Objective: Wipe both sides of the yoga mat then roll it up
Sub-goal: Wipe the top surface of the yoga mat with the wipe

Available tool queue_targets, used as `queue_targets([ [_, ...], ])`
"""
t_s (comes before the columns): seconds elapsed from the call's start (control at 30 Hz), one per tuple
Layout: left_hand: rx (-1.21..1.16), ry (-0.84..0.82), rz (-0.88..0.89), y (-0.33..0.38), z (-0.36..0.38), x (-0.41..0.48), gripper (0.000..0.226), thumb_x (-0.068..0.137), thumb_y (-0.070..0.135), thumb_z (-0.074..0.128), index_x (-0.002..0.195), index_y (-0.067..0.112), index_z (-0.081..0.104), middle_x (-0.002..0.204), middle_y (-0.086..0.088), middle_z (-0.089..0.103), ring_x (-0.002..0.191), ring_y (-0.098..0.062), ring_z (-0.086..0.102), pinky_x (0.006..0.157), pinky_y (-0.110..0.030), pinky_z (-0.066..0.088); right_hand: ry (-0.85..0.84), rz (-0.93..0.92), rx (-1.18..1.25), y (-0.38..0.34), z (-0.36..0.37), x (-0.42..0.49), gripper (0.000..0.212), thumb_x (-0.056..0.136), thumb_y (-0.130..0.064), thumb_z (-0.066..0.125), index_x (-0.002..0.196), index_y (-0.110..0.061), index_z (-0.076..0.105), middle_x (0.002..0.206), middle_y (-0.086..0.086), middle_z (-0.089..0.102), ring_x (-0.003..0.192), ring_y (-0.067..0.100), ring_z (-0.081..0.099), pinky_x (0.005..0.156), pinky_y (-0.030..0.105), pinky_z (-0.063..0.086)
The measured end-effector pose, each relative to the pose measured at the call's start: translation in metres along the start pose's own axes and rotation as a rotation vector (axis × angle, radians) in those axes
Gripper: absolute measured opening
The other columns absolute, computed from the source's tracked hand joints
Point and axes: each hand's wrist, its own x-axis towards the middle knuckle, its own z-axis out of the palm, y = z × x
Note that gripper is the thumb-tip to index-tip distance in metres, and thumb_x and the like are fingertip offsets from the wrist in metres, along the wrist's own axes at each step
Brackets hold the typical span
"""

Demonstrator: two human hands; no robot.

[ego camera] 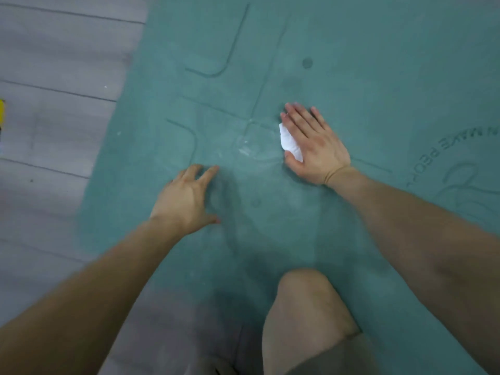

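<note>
A: Where is the mat, and how does it lie?

B: The mat (351,63) lies unrolled and flat on the grey floor (54,63). It fills most of the view, and the side with lines and letters faces up. The person kneels on it, with one knee (305,307) near the lower edge.

A: Which step is in hand?

B: I judge it is the wiping of the printed side. The mat is not turned over and not rolled, so most of the task is left.

A: What do the hands do?

B: The right hand (316,147) lies flat near the middle of the mat. Its fingers (303,117) are straight and close together, and they press a white wipe (288,140) on the surface without curling round it. The left hand (184,198) rests on the mat nearer the left edge, apart from the wipe. Its fingers (208,174) are spread and a little bent, the tips touch the mat, and they hold nothing. I think this hand supports the body.

A: Is there a sign of wiping?

B: Just left of the wipe there is a shiny wet mark (251,150) on the crossing lines.

A: What does the next move call for?

B: Probably a sliding stroke with even pressure from the flat palm, so that the thin wipe does not crumple or slip out.
</note>
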Motion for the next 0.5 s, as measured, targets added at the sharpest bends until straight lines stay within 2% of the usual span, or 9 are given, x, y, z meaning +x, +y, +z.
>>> queue_targets([
  [0.07, 0.075, 0.003, 0.032, -0.022, -0.001, -0.014, 0.117, 0.065, 0.061, 0.092, 0.161, 0.036, 0.03, 0.161, -0.002, 0.035, 0.146, -0.028, 0.039, 0.115, -0.046, 0.044, 0.004, 0.069, -0.027, -0.01, 0.002, -0.004, 0.076, 0.102, -0.04, 0.046, 0.167, -0.01, 0.02, 0.175, 0.009, 0.015, 0.163, 0.021, 0.006, 0.131, 0.049, 0.012],
  [0.13, 0.083, 0.038, -0.032, -0.039, 0.007, -0.026, 0.118, 0.062, 0.062, 0.093, 0.16, 0.036, 0.032, 0.161, -0.003, 0.036, 0.146, -0.029, 0.039, 0.114, -0.048, 0.045, 0.015, 0.176, -0.02, -0.043, 0.01, -0.008, 0.072, 0.104, -0.036, 0.041, 0.167, -0.01, 0.018, 0.176, 0.011, 0.013, 0.163, 0.024, 0.004, 0.132, 0.047, 0.007],
  [0.2, -0.003, 0.065, -0.145, -0.051, 0.025, -0.037, 0.128, 0.054, 0.064, 0.096, 0.16, 0.037, 0.031, 0.161, -0.008, 0.034, 0.147, -0.033, 0.037, 0.115, -0.053, 0.044, 0.005, 0.13, -0.026, -0.089, 0.024, -0.014, 0.069, 0.106, -0.037, 0.036, 0.167, -0.011, 0.018, 0.176, 0.01, 0.012, 0.163, 0.024, 0.003, 0.132, 0.047, 0.006],
  [0.27, -0.073, 0.049, -0.276, -0.064, 0.047, -0.05, 0.142, 0.045, 0.065, 0.098, 0.162, 0.041, 0.022, 0.164, -0.014, 0.024, 0.153, -0.037, 0.027, 0.118, -0.056, 0.04, -0.031, -0.037, -0.004, -0.136, 0.038, -0.017, 0.067, 0.108, -0.038, 0.034, 0.168, -0.012, 0.019, 0.176, 0.008, 0.012, 0.163, 0.022, 0.003, 0.132, 0.046, 0.008],
  [0.37, -0.129, -0.017, -0.473, -0.089, 0.069, -0.059, 0.163, 0.037, 0.068, 0.099, 0.162, 0.047, -0.002, 0.171, -0.022, -0.001, 0.159, -0.045, 0.005, 0.123, -0.065, 0.028, -0.093, -0.325, 0.01, -0.193, 0.046, -0.008, 0.067, 0.109, -0.041, 0.033, 0.168, -0.013, 0.018, 0.176, 0.006, 0.011, 0.163, 0.021, 0.003, 0.132, 0.045, 0.009],
  [0.5, -0.246, -0.046, -0.56, -0.112, 0.079, -0.049, 0.183, 0.019, 0.072, 0.098, 0.157, 0.053, -0.02, 0.171, -0.024, -0.011, 0.156, -0.055, 0.001, 0.12, -0.069, 0.029, -0.202, -0.7, -0.058, -0.206, 0.051, 0.012, 0.064, 0.112, -0.038, 0.029, 0.169, -0.016, 0.012, 0.177, 0.003, 0.008, 0.163, 0.018, 0.0, 0.132, 0.043, 0.005],
])
